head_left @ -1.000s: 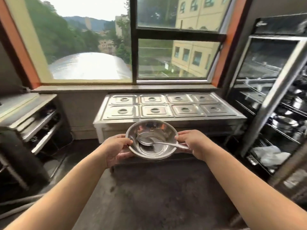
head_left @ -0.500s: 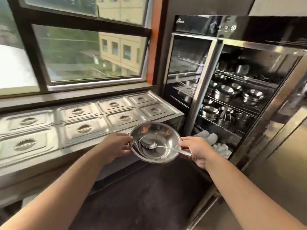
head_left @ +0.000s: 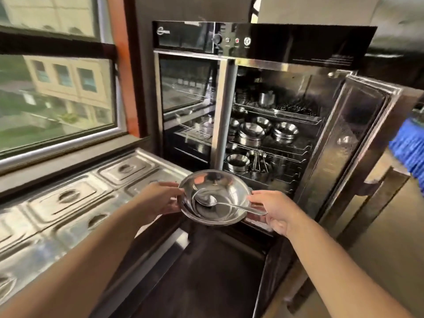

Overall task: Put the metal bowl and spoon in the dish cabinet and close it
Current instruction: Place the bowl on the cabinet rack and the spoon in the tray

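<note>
I hold a shiny metal bowl (head_left: 220, 187) at its rim with both hands, in front of the dish cabinet (head_left: 298, 47). My left hand (head_left: 160, 198) grips the left rim and my right hand (head_left: 273, 210) the right rim. A metal spoon (head_left: 206, 200) lies inside the bowl, its handle resting over the right rim against my right thumb. The cabinet's right door (head_left: 344, 143) hangs open, showing wire shelves (head_left: 270, 148) stacked with metal bowls and cups. Its left glass door (head_left: 185, 106) is closed.
A steel food warmer (head_left: 68, 203) with several lidded pans runs along the left under a large window (head_left: 57, 95). Dark floor lies below the bowl. A steel unit (head_left: 378, 226) stands beyond the open door, with something blue (head_left: 408, 148) above it.
My view has swung right from the food warmer to face the cabinet, which is now closer. The bowl with the spoon stays held in both hands.
</note>
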